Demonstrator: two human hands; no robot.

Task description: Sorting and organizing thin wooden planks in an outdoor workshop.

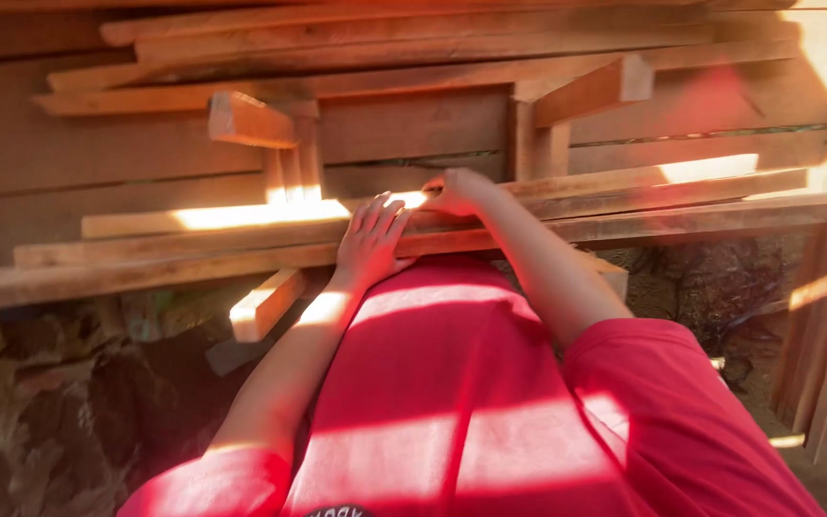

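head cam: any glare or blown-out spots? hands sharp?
Head view: low warm sun, hard stripes across the red shirt; blown-out patches on the planks and at the right edge; left hand and right hand slightly soft, partly shadowed; ground dark.

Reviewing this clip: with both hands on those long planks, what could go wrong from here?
The left hand lies flat on the long planks and the right hand grips their far edge, so bare skin could pick up splinters from the rough wood. The planks stick out far to each side over the supports, so one might tip or slide off. Short offcuts lean loosely beneath the stack and may drop onto the rubble.
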